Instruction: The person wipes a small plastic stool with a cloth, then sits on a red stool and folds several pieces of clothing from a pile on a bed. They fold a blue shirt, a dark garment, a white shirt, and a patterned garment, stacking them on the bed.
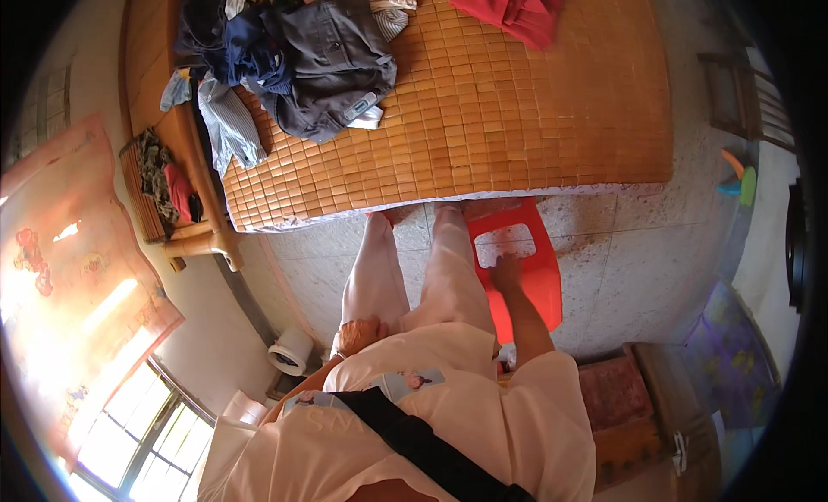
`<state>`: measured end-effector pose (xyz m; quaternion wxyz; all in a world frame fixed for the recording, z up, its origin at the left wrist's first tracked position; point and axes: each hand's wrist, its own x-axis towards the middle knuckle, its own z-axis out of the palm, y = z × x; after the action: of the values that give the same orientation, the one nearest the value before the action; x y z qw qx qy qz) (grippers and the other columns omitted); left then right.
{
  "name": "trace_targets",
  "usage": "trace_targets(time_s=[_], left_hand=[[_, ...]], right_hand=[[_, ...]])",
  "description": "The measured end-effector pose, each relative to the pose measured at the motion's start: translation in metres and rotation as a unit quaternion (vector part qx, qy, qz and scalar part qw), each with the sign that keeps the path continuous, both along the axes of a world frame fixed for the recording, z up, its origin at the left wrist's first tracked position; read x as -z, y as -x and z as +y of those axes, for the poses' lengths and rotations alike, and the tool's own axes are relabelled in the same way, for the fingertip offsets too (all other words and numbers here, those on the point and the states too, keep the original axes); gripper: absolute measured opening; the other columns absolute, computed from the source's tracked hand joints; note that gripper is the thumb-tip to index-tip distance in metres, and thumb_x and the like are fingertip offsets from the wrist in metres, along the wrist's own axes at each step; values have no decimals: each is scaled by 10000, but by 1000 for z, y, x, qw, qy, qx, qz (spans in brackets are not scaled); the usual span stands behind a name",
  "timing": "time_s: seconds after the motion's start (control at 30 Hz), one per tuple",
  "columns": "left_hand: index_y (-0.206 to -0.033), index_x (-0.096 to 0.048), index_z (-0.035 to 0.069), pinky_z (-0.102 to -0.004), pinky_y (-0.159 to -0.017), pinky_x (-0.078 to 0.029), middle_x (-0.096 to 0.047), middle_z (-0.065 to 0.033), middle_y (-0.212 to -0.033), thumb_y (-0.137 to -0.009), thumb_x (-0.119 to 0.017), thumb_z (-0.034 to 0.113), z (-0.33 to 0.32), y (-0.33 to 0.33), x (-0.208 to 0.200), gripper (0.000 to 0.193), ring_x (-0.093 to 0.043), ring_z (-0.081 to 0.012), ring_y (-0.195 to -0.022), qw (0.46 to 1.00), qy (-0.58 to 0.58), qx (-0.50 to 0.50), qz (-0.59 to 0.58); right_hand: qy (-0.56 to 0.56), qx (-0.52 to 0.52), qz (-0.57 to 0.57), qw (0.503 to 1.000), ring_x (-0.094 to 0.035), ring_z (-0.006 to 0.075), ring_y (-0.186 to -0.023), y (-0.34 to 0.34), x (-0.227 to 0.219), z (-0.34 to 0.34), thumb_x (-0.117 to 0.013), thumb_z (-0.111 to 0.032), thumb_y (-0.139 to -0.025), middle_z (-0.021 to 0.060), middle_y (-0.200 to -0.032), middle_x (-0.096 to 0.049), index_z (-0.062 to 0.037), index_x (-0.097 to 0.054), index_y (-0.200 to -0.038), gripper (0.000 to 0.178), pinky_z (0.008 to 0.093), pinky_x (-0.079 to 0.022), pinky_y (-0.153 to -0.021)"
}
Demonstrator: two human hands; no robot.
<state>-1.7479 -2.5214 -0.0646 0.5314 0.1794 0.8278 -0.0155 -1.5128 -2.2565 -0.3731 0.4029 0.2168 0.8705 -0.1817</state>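
Down on my right is a red plastic stool point(539, 269) with a large opening in it, close against my right leg. My right arm reaches down to it, and my right hand point(507, 269) is closed at the edge of that opening, on the stool. On the other side, my left hand point(360, 335) rests against my left thigh, over the pale trousers point(457, 269). Its fingers show only in part and lie along the cloth, with nothing seen in them.
Before my legs stands a bed with a brown tile mat point(517, 105). Dark clothes point(328, 62) lie heaped at its left, a red cloth point(513, 10) at its far side. A white bucket point(291, 351) stands at left; a wooden chair point(742, 97) at far right.
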Motion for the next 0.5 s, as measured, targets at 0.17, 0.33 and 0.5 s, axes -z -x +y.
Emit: trace_targets(time_s=[0.17, 0.33, 0.5], left_hand=[[-678, -619, 71, -506, -558, -487, -610, -194, -634, -827, -531, 372, -21, 20, 17, 347, -609, -382, -595, 1000, -14, 24, 10], [-675, -596, 64, -512, -521, -464, -592, -201, -606, -818, -571, 333, -49, 40, 25, 306, -594, -389, -566, 998, -51, 24, 41], [-665, -588, 71, -510, -474, -447, -583, -189, -584, -814, -586, 329, -80, 46, 28, 298, -576, -377, -510, 995, -73, -2, 74]], right_hand=[[-13, -97, 100, 990, -574, 338, -1013, -14, 6, 18, -500, -537, -816, 148, -1032, -641, -73, -683, -965, 521, 566, -336, -942], [174, -59, 63, 981, -645, 320, -864, -12, -9, -28, -518, -558, -770, 128, -907, -683, -178, -675, -1008, 475, 508, -444, -812], [145, -160, -54, 975, -649, 306, -781, 1, -6, -86, -546, -405, -827, 129, -838, -679, -96, -668, -957, 357, 441, -485, -733]])
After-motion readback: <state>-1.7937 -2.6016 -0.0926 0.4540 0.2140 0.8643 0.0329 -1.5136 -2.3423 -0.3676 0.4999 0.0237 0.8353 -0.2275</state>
